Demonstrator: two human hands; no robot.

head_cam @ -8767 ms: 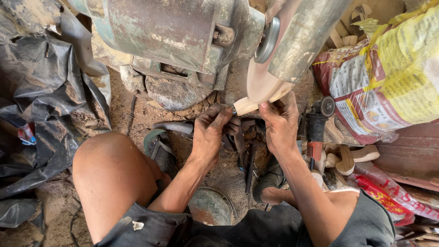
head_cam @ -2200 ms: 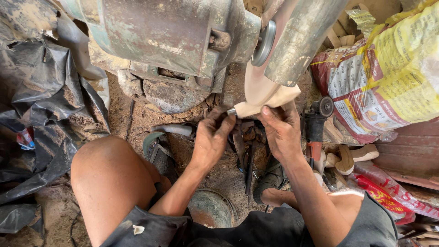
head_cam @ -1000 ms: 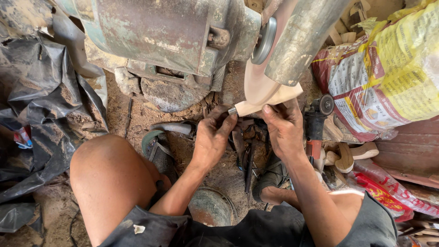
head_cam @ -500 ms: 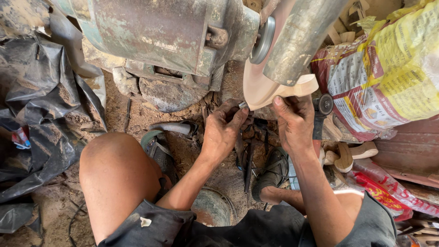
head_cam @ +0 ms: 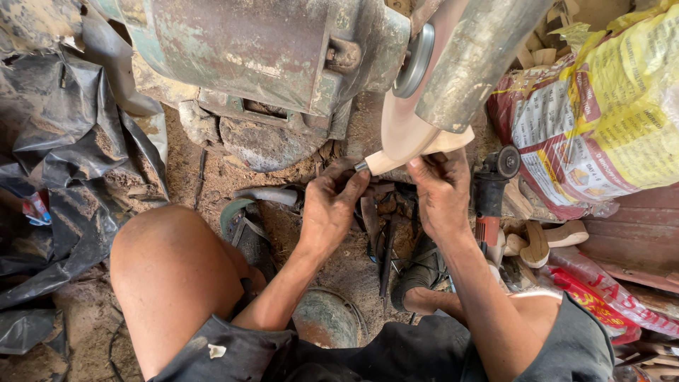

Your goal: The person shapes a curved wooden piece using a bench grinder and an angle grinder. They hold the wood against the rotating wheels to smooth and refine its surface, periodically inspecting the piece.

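Far left: crumpled black plastic sheeting (head_cam: 64, 177) spread over dusty ground (head_cam: 212, 170). Near left: a bare knee (head_cam: 170, 269), bent, with a sandal (head_cam: 244, 230) just beside it. Above, far side: a worn green motor housing (head_cam: 247, 56), paint flaking. Centre: left hand (head_cam: 329, 209), fingers closed in a pinch on the narrow near-left end of a pale wooden piece (head_cam: 414, 145). Wooden piece pressed up against the face of a pinkish sanding disc (head_cam: 407, 113), held between both hands, just below the disc's metal hub (head_cam: 414, 60). Right of centre: right hand (head_cam: 442, 191), fingers curled over the wider end of the same wooden piece, thumb side hidden, so exact grip hard to tell. Just right of that hand: an angle grinder (head_cam: 488, 198), red-bodied, lying on the ground. Further right: carved wooden pieces (head_cam: 541, 240) in a loose heap. Far right: a bulging printed sack (head_cam: 601, 113), yellow and red, leaning against the clutter.
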